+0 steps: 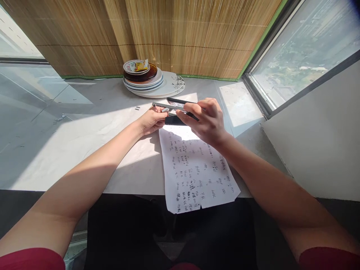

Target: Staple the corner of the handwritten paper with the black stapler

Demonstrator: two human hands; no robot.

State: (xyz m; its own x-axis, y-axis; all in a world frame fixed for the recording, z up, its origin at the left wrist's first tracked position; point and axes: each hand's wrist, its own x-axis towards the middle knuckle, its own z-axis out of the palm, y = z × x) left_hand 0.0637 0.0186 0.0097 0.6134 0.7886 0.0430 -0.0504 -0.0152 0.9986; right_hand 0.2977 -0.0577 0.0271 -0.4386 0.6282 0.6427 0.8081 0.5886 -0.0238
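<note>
My right hand [208, 120] is closed around a black and grey stapler [180, 107], which is opened out above the table. Its long metal channel points left, with a dark arm above and a dark base below. At its front end, my left hand [152, 119] is closed, and the fingertips pinch a small grey strip that looks like staples [165, 110]. The right palm and fingers hide the stapler's back end. Under the hands lies a sheet of paper [197, 168] with handwriting, its near end hanging past the table edge. Small grey pieces [137, 108] lie left of the stapler.
A stack of plates [143, 78] rests on a large oval plate [174, 86] at the back, with a small yellow packet [141, 66] on top. Behind hangs a bamboo blind [157, 37]. A window and a white wall [317, 142] bound the right side of the table [112, 112].
</note>
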